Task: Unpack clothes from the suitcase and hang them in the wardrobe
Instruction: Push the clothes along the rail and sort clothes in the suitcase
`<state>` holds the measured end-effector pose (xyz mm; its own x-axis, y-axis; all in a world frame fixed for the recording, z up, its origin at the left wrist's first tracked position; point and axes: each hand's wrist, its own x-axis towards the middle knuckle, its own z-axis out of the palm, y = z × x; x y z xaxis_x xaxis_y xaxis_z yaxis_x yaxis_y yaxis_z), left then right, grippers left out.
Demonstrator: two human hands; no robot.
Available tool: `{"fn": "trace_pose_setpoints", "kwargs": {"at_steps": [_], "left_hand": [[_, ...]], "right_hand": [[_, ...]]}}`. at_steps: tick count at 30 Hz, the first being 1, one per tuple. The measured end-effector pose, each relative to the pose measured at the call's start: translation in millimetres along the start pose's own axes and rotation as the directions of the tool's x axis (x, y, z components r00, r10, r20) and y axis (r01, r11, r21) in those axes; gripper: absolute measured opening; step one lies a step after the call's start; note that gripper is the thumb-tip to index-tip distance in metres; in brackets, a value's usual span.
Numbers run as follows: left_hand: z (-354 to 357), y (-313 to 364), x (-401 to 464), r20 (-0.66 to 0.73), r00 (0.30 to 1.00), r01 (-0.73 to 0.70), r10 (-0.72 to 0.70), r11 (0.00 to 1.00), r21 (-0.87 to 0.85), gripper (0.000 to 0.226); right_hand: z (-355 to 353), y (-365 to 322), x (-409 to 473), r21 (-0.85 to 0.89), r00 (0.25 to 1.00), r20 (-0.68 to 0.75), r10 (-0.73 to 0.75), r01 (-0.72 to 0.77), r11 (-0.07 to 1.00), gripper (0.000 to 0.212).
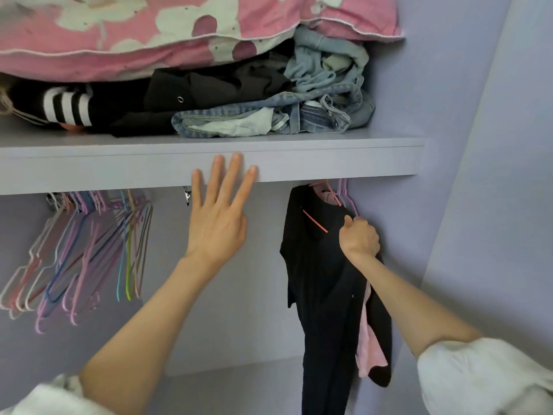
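Gripping the black garment [317,265], right hand [359,238] fists; left hand [220,217] splayed, seemingly touching lilac shelf [329,160].

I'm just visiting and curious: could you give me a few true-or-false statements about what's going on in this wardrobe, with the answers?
1. The right hand grips the black garment. True.
2. The left hand holds a hanger. False: it is open, fingers against the shelf edge.
3. The empty hangers hang on the left. True.
4. The shelf is bare. False: jeans and a pink quilt lie on it.
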<state>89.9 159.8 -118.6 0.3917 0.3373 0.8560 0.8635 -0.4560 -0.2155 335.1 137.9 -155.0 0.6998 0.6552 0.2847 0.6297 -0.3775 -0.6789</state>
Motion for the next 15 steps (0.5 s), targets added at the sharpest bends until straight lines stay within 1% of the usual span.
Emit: {"fn": "trace_pose_setpoints", "kwargs": {"at_steps": [3, 8, 13, 15], "left_hand": [[0, 1, 0, 0.007, 1.000, -0.001, 0.001, 1.000, -0.002, 0.083], [1, 2, 0, 0.002, 1.000, 0.016, -0.016, 1.000, -0.001, 0.083], [0, 6, -1, 0.021, 0.999, 0.029, -0.029, 0.999, 0.018, 0.084], [-3, 7, -2, 0.039, 0.999, 0.030, -0.031, 0.999, 0.014, 0.082]], "right_hand": [[2, 2, 5, -0.025, 0.997, 0.055, 0.058, -0.057, 0.998, 0.039], [-1, 3, 15, -0.096, 0.984, 0.154, 0.094, -0.080, 0.992, 0.035], [3, 2, 21, -0.053, 0.945, 0.290, 0.153, -0.144, 0.988, 0.037], [6, 2, 21, 0.003, 0.923, 0.337, 0.183, -0.195, 0.981, 0.038]]}}
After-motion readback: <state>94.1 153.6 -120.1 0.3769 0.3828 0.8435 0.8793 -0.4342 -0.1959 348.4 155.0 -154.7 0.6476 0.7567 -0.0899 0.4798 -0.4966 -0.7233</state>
